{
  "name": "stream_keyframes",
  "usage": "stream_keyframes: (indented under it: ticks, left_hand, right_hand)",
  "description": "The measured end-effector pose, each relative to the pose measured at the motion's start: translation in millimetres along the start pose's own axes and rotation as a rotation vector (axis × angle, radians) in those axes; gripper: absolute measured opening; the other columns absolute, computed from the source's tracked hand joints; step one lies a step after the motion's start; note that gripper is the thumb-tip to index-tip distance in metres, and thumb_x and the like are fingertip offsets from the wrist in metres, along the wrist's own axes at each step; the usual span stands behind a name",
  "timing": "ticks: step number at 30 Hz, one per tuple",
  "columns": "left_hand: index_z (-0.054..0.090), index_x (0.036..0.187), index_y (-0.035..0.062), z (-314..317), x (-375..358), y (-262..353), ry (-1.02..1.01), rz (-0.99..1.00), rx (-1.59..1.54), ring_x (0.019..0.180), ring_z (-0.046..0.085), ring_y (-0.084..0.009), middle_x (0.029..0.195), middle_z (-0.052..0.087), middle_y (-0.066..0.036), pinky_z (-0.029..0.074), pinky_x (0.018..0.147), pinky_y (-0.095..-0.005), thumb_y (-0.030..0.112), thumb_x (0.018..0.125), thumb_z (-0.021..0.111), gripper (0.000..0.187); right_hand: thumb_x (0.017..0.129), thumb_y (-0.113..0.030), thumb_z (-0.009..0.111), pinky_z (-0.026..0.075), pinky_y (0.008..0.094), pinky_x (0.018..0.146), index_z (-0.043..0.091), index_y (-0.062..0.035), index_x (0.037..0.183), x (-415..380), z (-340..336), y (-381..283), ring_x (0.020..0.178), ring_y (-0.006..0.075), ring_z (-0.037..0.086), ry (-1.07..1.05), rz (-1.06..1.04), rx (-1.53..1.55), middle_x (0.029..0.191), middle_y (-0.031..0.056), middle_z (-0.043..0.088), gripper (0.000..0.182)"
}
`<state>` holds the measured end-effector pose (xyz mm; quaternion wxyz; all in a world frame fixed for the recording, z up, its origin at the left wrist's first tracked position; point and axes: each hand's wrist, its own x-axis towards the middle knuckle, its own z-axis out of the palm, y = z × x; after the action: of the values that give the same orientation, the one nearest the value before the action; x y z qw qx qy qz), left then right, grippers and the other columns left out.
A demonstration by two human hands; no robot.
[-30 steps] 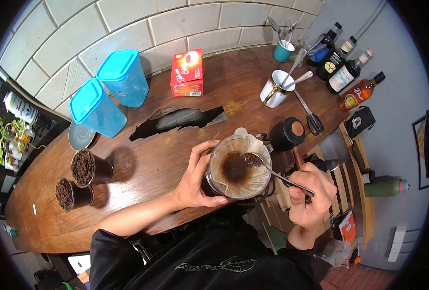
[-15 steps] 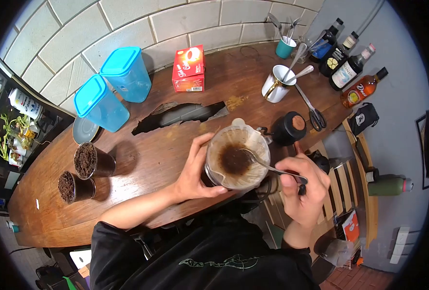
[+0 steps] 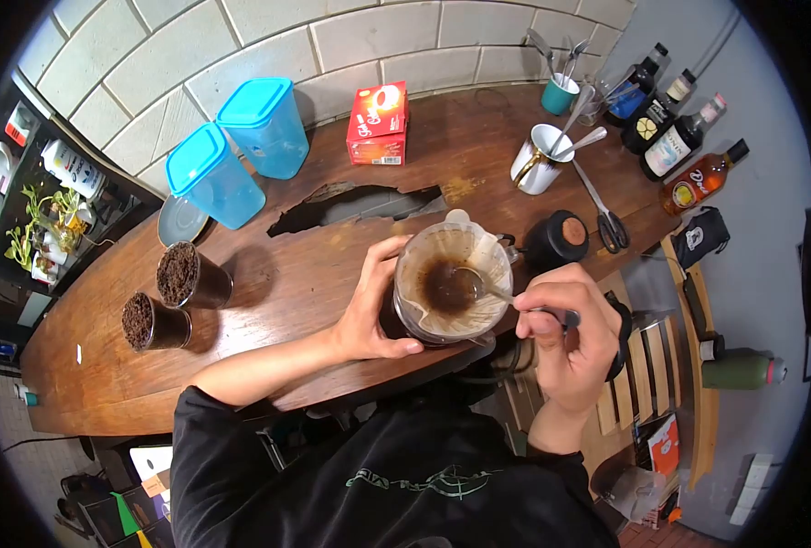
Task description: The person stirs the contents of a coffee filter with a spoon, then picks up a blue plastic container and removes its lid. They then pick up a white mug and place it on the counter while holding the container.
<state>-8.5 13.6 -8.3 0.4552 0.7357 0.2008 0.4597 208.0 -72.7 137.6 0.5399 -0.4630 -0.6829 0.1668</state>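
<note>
A clear coffee dripper (image 3: 497, 315) lined with a pale paper filter (image 3: 434, 245) is at the near edge of the table. Wet brown coffee (image 3: 446, 285) lies in the filter. Curled around the dripper's left side is my left hand (image 3: 369, 310), its thumb at the lower front. What stands under the dripper is mostly hidden. My right hand (image 3: 570, 342) pinches a metal spoon (image 3: 495, 289) by its handle, and the spoon's bowl dips into the coffee. A black round container (image 3: 551, 245) with a brown top stands just beyond the right hand.
Two glasses of dark grounds (image 3: 179, 274) stand at left. Behind are blue-lidded canisters (image 3: 213, 173), a red box (image 3: 378, 123) and a jagged hole (image 3: 360, 205) in the tabletop. To the right are a white mug (image 3: 538, 164), scissors (image 3: 611, 228) and bottles (image 3: 670, 142).
My right hand has come left and closer to the dripper, with the spoon now dipping more steeply into the coffee. My left hand keeps its hold. The whole view has shifted slightly.
</note>
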Motion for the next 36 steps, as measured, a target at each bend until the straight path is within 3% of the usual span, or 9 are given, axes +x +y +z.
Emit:
stream_keyframes:
  ticks: [10, 12, 13, 22, 25, 27, 28, 30, 36]
  left_hand:
    - [0.037, 0.139, -0.004, -2.3, 0.1, 1.6, -0.04, -0.042, -0.043, 0.136, 0.031, -0.0425, 0.144, 0.03, -0.029, 0.029, 0.11, -0.0531, 0.052, 0.066, 0.083, 0.103]
    - [0.011, 0.147, 0.002, -8.3, 0.7, -0.7, -0.177, -0.113, 0.1, 0.136, 0.04, -0.0314, 0.145, 0.037, -0.02, 0.03, 0.114, -0.0454, 0.045, 0.059, 0.09, 0.126]
    - [0.011, 0.147, 0.002, -9.0, 1.4, -0.8, -0.173, -0.118, 0.102, 0.136, 0.04, -0.0314, 0.145, 0.037, -0.02, 0.03, 0.114, -0.0454, 0.045, 0.059, 0.09, 0.126]
    - [0.024, 0.144, 0.0021, -5.9, 5.3, 4.6, -0.176, -0.107, 0.088, 0.132, 0.046, -0.0293, 0.141, 0.044, -0.018, 0.034, 0.113, -0.0436, 0.032, 0.058, 0.091, 0.113]
    - [0.041, 0.137, -0.0035, -3.0, 3.7, 5.4, -0.079, -0.097, -0.028, 0.133, 0.037, -0.0427, 0.142, 0.037, -0.029, 0.034, 0.108, -0.0509, 0.037, 0.064, 0.087, 0.095]
    - [0.025, 0.143, 0.0026, -8.3, 7.3, 6.7, -0.173, -0.123, 0.097, 0.13, 0.048, -0.0279, 0.14, 0.046, -0.017, 0.036, 0.111, -0.0429, 0.026, 0.058, 0.091, 0.11]
    - [0.025, 0.143, 0.0026, -7.1, 7.1, 5.5, -0.17, -0.119, 0.1, 0.13, 0.048, -0.0279, 0.14, 0.046, -0.017, 0.036, 0.111, -0.0429, 0.026, 0.058, 0.091, 0.11]
    - [0.042, 0.135, -0.0036, -2.4, 3.0, 2.4, -0.101, -0.071, -0.01, 0.133, 0.037, -0.0426, 0.142, 0.038, -0.028, 0.035, 0.108, -0.0508, 0.034, 0.064, 0.088, 0.093]
    - [0.041, 0.135, -0.0016, -3.3, 6.7, 6.8, -0.105, -0.06, -0.043, 0.133, 0.038, -0.0418, 0.142, 0.038, -0.027, 0.035, 0.107, -0.0495, 0.034, 0.065, 0.089, 0.092]
  right_hand:
    - [0.087, -0.014, 0.069, 0.046, 0.0296, 0.061, 0.067, -0.0036, 0.09, 3.1, -4.1, 2.3, 0.064, 0.0198, 0.059, 0.016, -0.112, -0.085, 0.08, 0.0085, 0.062, 0.011]
    - [0.086, -0.015, 0.07, 0.046, 0.0303, 0.062, 0.067, -0.0044, 0.09, 5.3, -2.9, 3.4, 0.065, 0.0201, 0.059, -0.003, -0.14, -0.123, 0.08, 0.0081, 0.061, 0.012]
    - [0.086, -0.015, 0.07, 0.046, 0.0303, 0.062, 0.067, -0.0044, 0.09, 6.2, -2.2, 5.3, 0.065, 0.0201, 0.059, -0.007, -0.139, -0.118, 0.08, 0.0081, 0.061, 0.012]
    - [0.085, -0.008, 0.068, 0.046, 0.03, 0.056, 0.066, -0.0015, 0.085, 8.9, 2.8, 8.8, 0.064, 0.0206, 0.06, -0.019, -0.104, -0.087, 0.079, 0.01, 0.063, 0.007]
    - [0.085, -0.006, 0.067, 0.047, 0.0299, 0.058, 0.065, 0.0003, 0.085, 8.6, 3.2, 9.1, 0.064, 0.0203, 0.06, -0.026, -0.043, -0.025, 0.077, 0.0101, 0.063, 0.007]
    - [0.084, -0.006, 0.067, 0.047, 0.0294, 0.058, 0.064, 0.001, 0.084, 9.5, 2.4, 11.4, 0.064, 0.0203, 0.061, -0.025, -0.046, -0.004, 0.076, 0.0099, 0.063, 0.008]
    - [0.084, -0.006, 0.067, 0.047, 0.0289, 0.059, 0.064, 0.0016, 0.083, 10.1, 3.0, 13.4, 0.065, 0.0204, 0.061, -0.027, -0.044, 0.023, 0.075, 0.0097, 0.063, 0.009]
    - [0.085, -0.008, 0.066, 0.046, 0.028, 0.058, 0.063, 0.0022, 0.082, 11.1, 4.7, 18.1, 0.064, 0.02, 0.06, -0.026, -0.033, 0.059, 0.074, 0.0098, 0.063, 0.012]
    - [0.091, -0.018, 0.062, 0.041, 0.0243, 0.055, 0.06, 0.0021, 0.08, 7.4, 15.5, 28.9, 0.059, 0.0133, 0.054, 0.09, 0.115, 0.305, 0.072, 0.0096, 0.059, 0.024]
